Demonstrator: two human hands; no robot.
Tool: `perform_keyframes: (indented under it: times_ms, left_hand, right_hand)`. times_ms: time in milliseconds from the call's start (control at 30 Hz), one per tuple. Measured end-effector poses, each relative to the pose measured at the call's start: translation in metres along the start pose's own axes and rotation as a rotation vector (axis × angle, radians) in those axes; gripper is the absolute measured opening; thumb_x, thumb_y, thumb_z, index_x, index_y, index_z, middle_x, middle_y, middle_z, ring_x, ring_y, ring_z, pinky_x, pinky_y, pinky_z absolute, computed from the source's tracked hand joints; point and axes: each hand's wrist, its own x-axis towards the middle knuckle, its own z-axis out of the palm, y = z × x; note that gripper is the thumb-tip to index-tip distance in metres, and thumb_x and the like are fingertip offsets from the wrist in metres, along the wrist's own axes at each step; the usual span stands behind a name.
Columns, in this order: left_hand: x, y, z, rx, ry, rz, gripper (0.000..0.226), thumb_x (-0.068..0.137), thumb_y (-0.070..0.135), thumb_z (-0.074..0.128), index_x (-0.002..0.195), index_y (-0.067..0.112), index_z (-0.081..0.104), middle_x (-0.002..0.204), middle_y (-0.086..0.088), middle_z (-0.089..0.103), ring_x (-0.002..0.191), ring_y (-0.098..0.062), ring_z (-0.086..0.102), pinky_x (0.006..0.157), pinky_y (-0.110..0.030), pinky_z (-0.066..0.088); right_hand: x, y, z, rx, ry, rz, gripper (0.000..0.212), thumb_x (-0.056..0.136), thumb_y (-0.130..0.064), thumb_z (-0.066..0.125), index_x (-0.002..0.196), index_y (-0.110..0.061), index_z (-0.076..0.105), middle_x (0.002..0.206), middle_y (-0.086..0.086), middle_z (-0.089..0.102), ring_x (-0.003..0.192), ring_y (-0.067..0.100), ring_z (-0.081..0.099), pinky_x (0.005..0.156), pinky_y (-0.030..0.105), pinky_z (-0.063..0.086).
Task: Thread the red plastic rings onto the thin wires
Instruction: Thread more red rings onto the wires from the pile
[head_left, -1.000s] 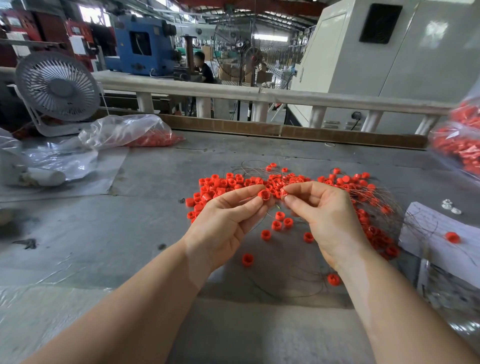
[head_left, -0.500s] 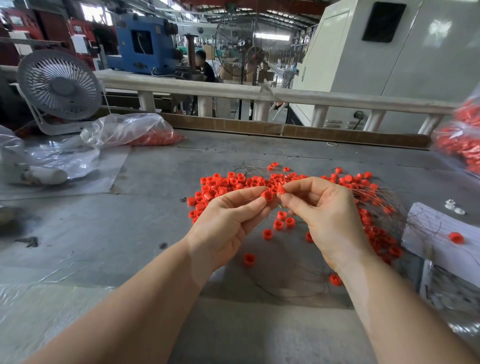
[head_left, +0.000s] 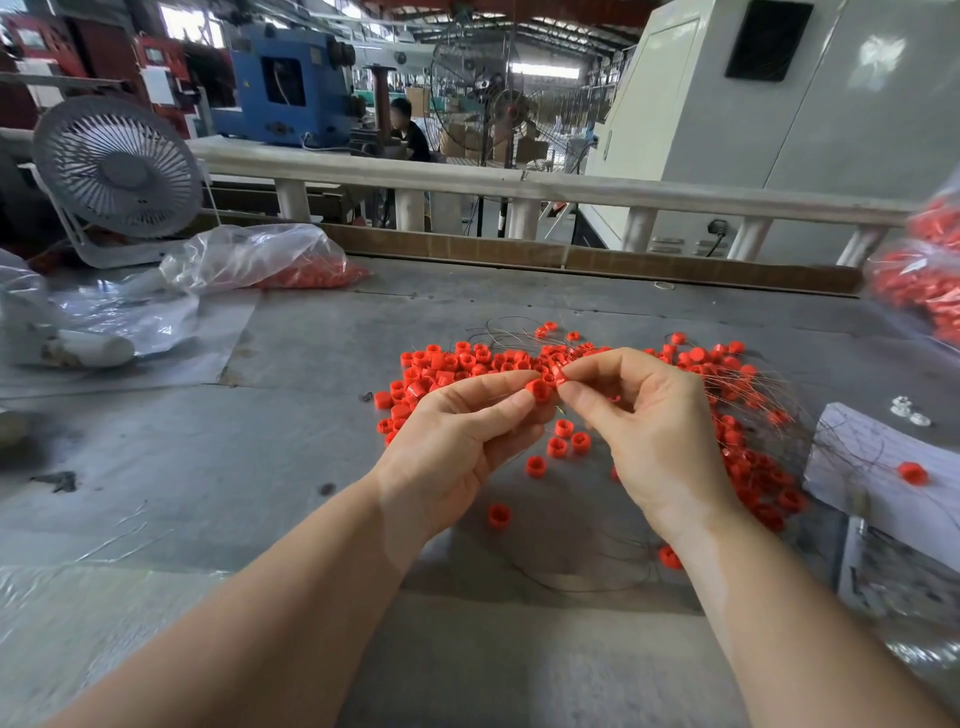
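Both hands have drifted slightly nearer the red pile on the counter, left hand pinching a ring, right hand pinching another, seemingly with wire; next, feed the wire through.

The thin metal wire between the two hands is too fine to trace, so whether it passes through the small red plastic ring pinched at the left hand's fingers cannot be told. The right hand hides part of the red ring pile. The clear plastic bag of red rings is cut off by the right edge and blurred.
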Motion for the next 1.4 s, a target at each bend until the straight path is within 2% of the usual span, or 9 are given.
perform_keyframes:
  times_ms: [200,367,500,567,733,833,933,1133,1400]
  left_hand:
    - [0.000,0.000,0.000,-0.010,0.003,0.004,0.024,0.066,0.005,0.062,0.090,0.003,0.068,0.079,-0.010,0.072,0.070,-0.012,0.069,0.064,-0.018,0.056]
    - [0.000,0.000,0.000,-0.012,-0.003,0.001,0.026,0.068,0.005,0.062,0.093,0.001,0.067,0.080,-0.009,0.072,0.069,-0.011,0.069,0.064,-0.017,0.056]
    - [0.000,0.000,0.000,-0.017,-0.002,0.003,0.021,0.073,0.002,0.060,0.093,0.001,0.067,0.077,-0.008,0.072,0.067,-0.010,0.069,0.065,-0.017,0.056]
    - [0.000,0.001,0.000,-0.017,-0.003,0.005,0.021,0.073,0.003,0.060,0.093,0.001,0.067,0.076,-0.008,0.072,0.068,-0.010,0.069,0.066,-0.017,0.056]
    - [0.000,0.000,0.000,-0.017,0.005,0.002,0.027,0.069,0.005,0.062,0.096,0.001,0.066,0.079,-0.009,0.072,0.069,-0.012,0.069,0.064,-0.018,0.056]
    - [0.000,0.001,0.000,-0.010,0.006,0.006,0.028,0.067,0.006,0.062,0.094,0.002,0.067,0.081,-0.010,0.072,0.071,-0.012,0.070,0.065,-0.018,0.056]
    - [0.000,0.000,0.000,-0.007,0.005,0.016,0.026,0.065,0.006,0.062,0.090,0.003,0.068,0.078,-0.008,0.072,0.070,-0.012,0.070,0.066,-0.018,0.057]
    - [0.000,0.001,0.001,-0.068,0.015,0.019,0.025,0.065,0.003,0.061,0.090,0.002,0.067,0.077,-0.008,0.072,0.069,-0.012,0.069,0.069,-0.019,0.056]
    - [-0.001,0.001,0.003,-0.113,0.007,0.014,0.029,0.064,0.000,0.060,0.092,-0.001,0.066,0.081,-0.011,0.072,0.073,-0.015,0.071,0.070,-0.019,0.056]
  right_hand:
    - [0.001,0.002,-0.003,0.250,-0.011,0.216,0.017,0.080,-0.004,0.068,0.074,-0.019,0.068,0.068,-0.006,0.069,0.067,0.004,0.062,0.055,0.014,0.047]
    - [0.003,0.003,-0.004,0.398,-0.033,0.281,0.019,0.081,-0.002,0.064,0.071,-0.017,0.070,0.073,-0.001,0.070,0.067,0.007,0.061,0.055,0.015,0.047]
    - [0.004,0.004,-0.005,0.493,-0.036,0.342,0.008,0.070,-0.023,0.067,0.067,-0.021,0.073,0.069,-0.002,0.068,0.063,0.004,0.057,0.054,0.014,0.046]
    - [0.004,0.005,-0.005,0.530,-0.039,0.362,0.008,0.068,-0.025,0.066,0.066,-0.021,0.074,0.068,-0.003,0.067,0.062,0.004,0.056,0.053,0.014,0.046]
    - [0.001,0.003,-0.005,0.317,-0.054,0.267,0.010,0.072,-0.028,0.066,0.068,-0.021,0.070,0.069,-0.002,0.068,0.064,0.006,0.062,0.053,0.015,0.047]
    - [0.000,0.003,-0.003,0.093,-0.037,0.102,0.011,0.079,-0.014,0.069,0.072,-0.021,0.067,0.067,-0.005,0.068,0.063,0.009,0.063,0.057,0.019,0.051]
    - [-0.001,0.002,0.000,-0.028,-0.027,-0.030,0.020,0.077,-0.008,0.072,0.070,-0.025,0.066,0.067,-0.010,0.068,0.062,0.002,0.061,0.059,0.013,0.048]
    - [-0.003,-0.001,0.003,-0.007,-0.029,-0.004,0.027,0.075,-0.001,0.074,0.075,-0.027,0.069,0.074,-0.008,0.071,0.067,0.014,0.067,0.055,0.013,0.051]
    - [-0.005,-0.007,0.002,-0.053,-0.027,-0.075,0.026,0.078,-0.001,0.070,0.076,-0.027,0.068,0.068,-0.014,0.068,0.063,-0.003,0.059,0.050,0.003,0.040]
